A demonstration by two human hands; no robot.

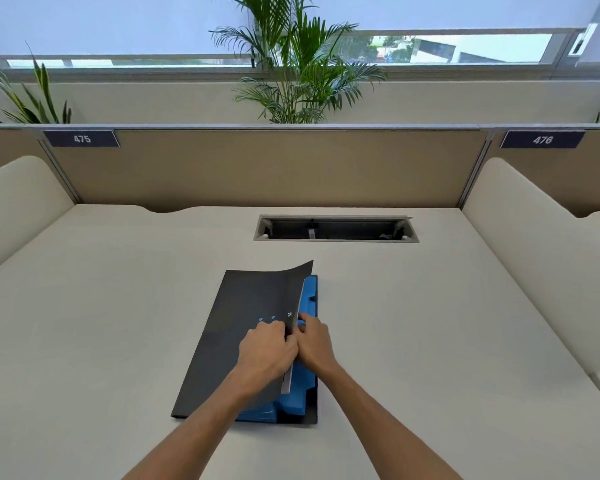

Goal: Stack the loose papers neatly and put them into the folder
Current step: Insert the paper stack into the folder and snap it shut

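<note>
A black folder [229,327] lies on the cream desk in front of me, its front cover partly lifted along the right edge. Under the cover shows the blue inner pocket [310,292], and a thin white edge of papers [288,381] runs along the cover's lip. My left hand [265,353] rests on top of the cover and grips its right edge. My right hand [314,341] sits just to the right, fingers curled in at the same edge over the blue pocket. The two hands touch. Most of the paper is hidden under the cover.
A rectangular cable opening [335,229] is set into the desk [430,323] behind the folder. Beige partition panels with number plates 475 [82,138] and 476 [542,139] close the back. Cream side dividers [534,216] flank the desk. Plants [298,64] stand behind the partition.
</note>
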